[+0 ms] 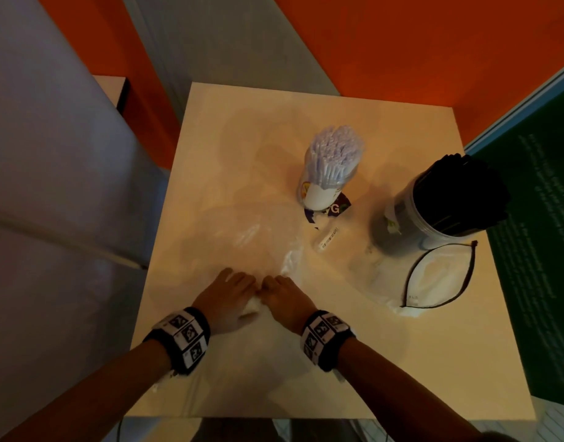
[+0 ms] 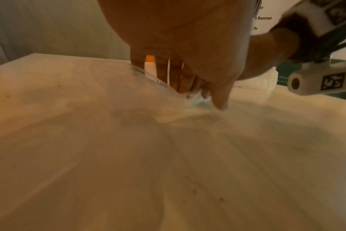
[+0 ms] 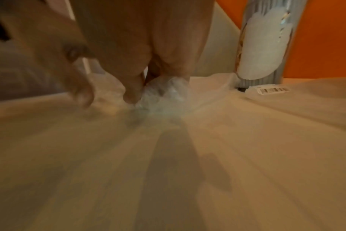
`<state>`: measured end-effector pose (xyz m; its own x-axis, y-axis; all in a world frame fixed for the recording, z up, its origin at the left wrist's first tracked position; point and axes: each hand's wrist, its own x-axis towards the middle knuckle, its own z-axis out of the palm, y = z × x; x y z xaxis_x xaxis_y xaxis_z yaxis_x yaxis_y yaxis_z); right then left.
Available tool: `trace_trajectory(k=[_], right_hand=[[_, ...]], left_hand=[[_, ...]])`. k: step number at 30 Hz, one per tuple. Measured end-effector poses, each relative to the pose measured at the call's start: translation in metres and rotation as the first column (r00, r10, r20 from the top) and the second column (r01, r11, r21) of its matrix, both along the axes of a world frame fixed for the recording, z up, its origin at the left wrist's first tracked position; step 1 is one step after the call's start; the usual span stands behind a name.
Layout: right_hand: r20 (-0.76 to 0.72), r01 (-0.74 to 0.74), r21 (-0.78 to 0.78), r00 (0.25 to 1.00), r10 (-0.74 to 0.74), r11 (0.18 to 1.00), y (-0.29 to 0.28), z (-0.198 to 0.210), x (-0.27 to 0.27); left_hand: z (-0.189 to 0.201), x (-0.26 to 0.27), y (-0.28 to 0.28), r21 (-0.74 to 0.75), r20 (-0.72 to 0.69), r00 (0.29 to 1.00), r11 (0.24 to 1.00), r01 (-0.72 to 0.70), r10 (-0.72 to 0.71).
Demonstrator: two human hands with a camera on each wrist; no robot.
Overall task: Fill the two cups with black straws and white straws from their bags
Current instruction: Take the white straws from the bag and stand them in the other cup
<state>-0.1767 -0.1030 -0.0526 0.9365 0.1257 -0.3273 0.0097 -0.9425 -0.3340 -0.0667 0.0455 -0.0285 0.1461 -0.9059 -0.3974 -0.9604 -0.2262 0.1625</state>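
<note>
Orange walls and a grey floor around my pale table point(image 1: 354, 362). Far side: cup point(image 1: 319, 196) packed with white straws point(image 1: 336, 151), upright. Right of it, well apart, clear cup point(image 1: 411, 221) stuffed with black straws point(image 1: 459, 193). Zip bag point(image 1: 434, 282) lies just in front of that cup, mouth gaping. Clear bag point(image 1: 242, 237) lies flat mid-table, hard to see. My left hand point(image 1: 226, 298) and right hand point(image 1: 285, 296) sit side by side at its near edge, thumbs and fingers pinching bunched plastic against the table.
</note>
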Motion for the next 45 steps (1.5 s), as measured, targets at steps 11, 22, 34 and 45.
trace_trajectory(k=[11,22,34,45], right_hand=[[0.23,0.167,-0.27,0.967,-0.104,0.948,0.028,0.006,-0.012],[0.153,0.272,-0.201,0.958,-0.244,0.941,0.028,0.006,-0.022],[0.118,0.384,0.087,0.912,-0.392,0.919,0.021,0.003,-0.024],[0.026,0.39,0.112,0.918,-0.395,0.914,0.017,-0.013,-0.035]], left_hand=[[-0.001,0.011,0.001,-0.089,-0.175,0.962,0.97,-0.228,0.21],[-0.005,0.0,0.003,0.018,-0.046,0.992,0.993,-0.115,0.115],[-0.007,-0.005,0.009,0.096,0.103,0.993,0.993,-0.068,0.058],[-0.002,-0.004,0.022,-0.179,0.057,0.994,0.98,-0.086,0.097]])
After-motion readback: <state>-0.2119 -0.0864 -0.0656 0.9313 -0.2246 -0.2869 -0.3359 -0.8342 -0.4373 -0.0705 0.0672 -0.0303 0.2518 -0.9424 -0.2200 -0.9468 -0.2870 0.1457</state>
